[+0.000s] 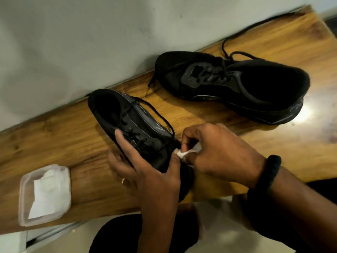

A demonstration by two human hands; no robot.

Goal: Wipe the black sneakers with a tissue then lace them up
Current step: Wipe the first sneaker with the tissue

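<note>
At 6 o'clock, nearest of all, a dark lap point(145, 234) shows below the table point(73, 143) edge. At 8 o'clock a clear tub point(23, 198) sits on that edge with white sheets point(49, 194) in it, well apart from the shoes. Just right of centre, both hands cover the toe of the near sneaker point(138, 128) and hide most of it. The left hand point(145, 172), a ring point(123, 180) on one finger, grips this shoe from its left side: one finger lies straight along the laces and the thumb crosses the toe. The right hand point(218, 152), with a black band point(269, 172) at the wrist, comes in from 4 o'clock with fingers curled, pinching a wadded tissue point(182, 154) against the toe, just beside the left thumb. The near sneaker's long axis runs from 10 to 5 o'clock, heel opening far, toe toward the person. At 2 o'clock the far sneaker point(237, 84) lies on the table untouched, toe toward 10 o'clock at the wall point(91, 33), its laces point(255, 31) loose and trailing toward 1 o'clock.
</note>
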